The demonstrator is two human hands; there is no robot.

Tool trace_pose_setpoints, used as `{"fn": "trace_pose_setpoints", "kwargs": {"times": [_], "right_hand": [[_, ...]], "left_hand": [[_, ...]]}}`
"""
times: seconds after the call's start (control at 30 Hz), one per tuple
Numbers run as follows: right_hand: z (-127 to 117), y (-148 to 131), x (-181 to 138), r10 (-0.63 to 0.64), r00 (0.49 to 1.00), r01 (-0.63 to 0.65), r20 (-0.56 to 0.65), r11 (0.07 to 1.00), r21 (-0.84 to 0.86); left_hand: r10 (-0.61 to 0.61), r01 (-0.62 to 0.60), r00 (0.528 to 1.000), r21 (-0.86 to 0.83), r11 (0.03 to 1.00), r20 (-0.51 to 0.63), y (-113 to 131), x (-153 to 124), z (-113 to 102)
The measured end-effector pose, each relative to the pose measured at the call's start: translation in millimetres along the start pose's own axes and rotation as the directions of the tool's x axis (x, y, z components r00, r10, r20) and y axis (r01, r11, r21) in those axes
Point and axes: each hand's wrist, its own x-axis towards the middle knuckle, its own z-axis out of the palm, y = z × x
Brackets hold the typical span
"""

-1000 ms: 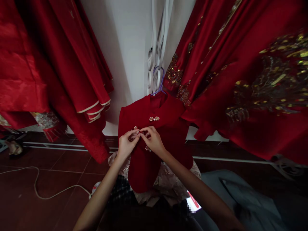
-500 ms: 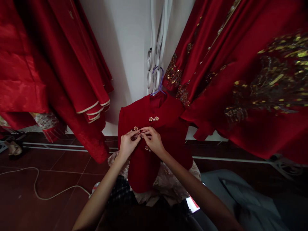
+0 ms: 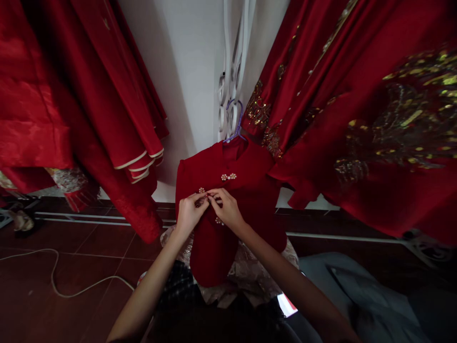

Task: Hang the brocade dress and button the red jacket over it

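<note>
A red sleeveless-looking top point(image 3: 257, 190) hangs on a purple hanger point(image 3: 237, 132) in front of me. Pearl-and-gold flower fasteners adorn its front: a joined pair point(image 3: 229, 176) near the neck, a single flower point(image 3: 202, 190) beside my fingers and another point(image 3: 219, 221) partly covered below. My left hand point(image 3: 191, 212) pinches the front of the top with its fingertips. Close against it, my right hand point(image 3: 225, 207) pinches at the same spot from the right. The small part between the fingertips is mostly hidden.
Red garments point(image 3: 132, 119) hang on the left, and red gowns with gold sequins point(image 3: 414, 114) on the right. A white metal scroll frame point(image 3: 233, 62) holds the hanger. A pale cable point(image 3: 57, 267) crosses the tiled floor. A lit screen point(image 3: 287, 305) shows below my right forearm.
My right fingertips have shifted very slightly to the left against the top. Both hands stay at the same fastening spot, and the garment has hardly moved.
</note>
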Motion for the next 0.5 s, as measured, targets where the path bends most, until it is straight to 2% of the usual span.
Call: {"fn": "trace_pose_setpoints", "kwargs": {"times": [0.5], "right_hand": [[4.1, -6.5, 2.4, -0.043, 0.999, 0.045, 0.016, 0.995, -0.091]], "left_hand": [[-0.059, 0.056, 0.997, 0.067, 0.996, 0.053, -3.3, 6.5, -1.6]]}}
